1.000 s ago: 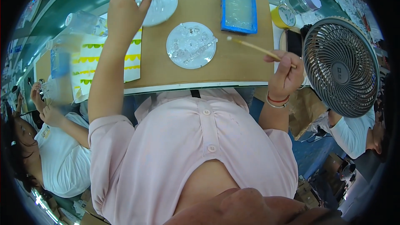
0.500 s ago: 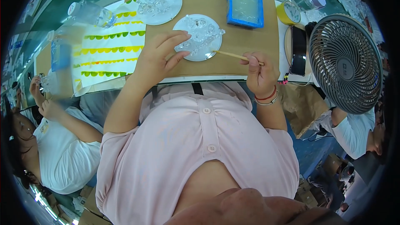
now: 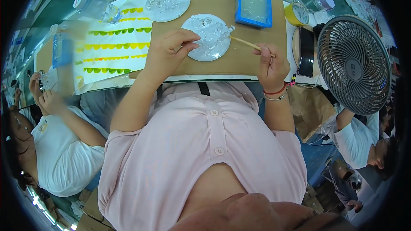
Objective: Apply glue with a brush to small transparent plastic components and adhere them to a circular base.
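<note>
My left hand [image 3: 171, 53] is at the left rim of a round white plate [image 3: 218, 55]. Its thumb and forefinger tips come close together in a pinch; whatever sits between them is too small to make out. Clear, glassy small pieces [image 3: 209, 34] are heaped on that plate. In my right hand [image 3: 272, 66] is a thin wooden stick [image 3: 246, 42], gripped between thumb and fingers. The stick points left, and its tip is near the plate's right edge, beside a clear piece that juts over the rim.
Farther back stands a second white plate [image 3: 182, 10] of clear pieces. A blue-framed tray [image 3: 253, 4], yellow tape roll [image 3: 296, 14], phone [image 3: 306, 51] and fan [image 3: 354, 66] are to the right. Leftward lie a sheet with green and yellow scallops [image 3: 115, 42] and a bottle [image 3: 96, 8]. People sit either side.
The thumb and forefinger of my left hand have drawn together. My right hand has shifted slightly right and up, pulling the stick's tip back from over the plate to its edge.
</note>
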Available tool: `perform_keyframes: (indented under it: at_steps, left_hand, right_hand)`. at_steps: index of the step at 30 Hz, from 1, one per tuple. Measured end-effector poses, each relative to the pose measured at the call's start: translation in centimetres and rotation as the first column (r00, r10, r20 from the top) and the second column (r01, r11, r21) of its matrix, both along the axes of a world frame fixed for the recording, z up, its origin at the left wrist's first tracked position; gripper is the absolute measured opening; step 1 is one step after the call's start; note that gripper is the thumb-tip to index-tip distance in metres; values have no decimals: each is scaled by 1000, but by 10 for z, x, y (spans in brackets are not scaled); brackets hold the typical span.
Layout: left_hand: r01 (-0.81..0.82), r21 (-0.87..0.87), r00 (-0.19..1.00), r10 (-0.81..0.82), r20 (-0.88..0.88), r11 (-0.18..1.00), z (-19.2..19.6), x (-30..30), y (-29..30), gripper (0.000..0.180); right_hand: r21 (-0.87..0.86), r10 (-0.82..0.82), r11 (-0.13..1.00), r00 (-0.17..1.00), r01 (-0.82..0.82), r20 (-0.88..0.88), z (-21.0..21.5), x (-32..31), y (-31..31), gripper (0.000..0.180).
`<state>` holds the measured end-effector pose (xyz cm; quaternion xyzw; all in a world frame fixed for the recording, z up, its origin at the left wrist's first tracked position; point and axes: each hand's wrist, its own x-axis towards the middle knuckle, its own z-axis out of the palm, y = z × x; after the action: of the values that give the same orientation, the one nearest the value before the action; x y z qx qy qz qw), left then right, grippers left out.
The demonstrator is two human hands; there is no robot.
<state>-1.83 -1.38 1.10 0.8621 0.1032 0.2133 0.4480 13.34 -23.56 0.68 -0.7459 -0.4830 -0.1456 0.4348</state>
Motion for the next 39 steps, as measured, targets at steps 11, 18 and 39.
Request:
perform_keyframes:
  at_steps: [11,18,39]
  left_hand:
    - [27,-223,1000,-26,9,974,-8,2,-19,13]
    - [34,-214,999,-27,36,976,-6,4,-26,13]
    - [18,-197,995,1,97,980,-9,12,-34,11]
  right_hand:
    - [-6,13,1000,999,-13,-46,-4,-12,-9,12]
    - [-23,112,993,993,-113,-41,0,-23,-25,9]
    - [-17,173,985,985,-172,21,2,-34,-28,4]
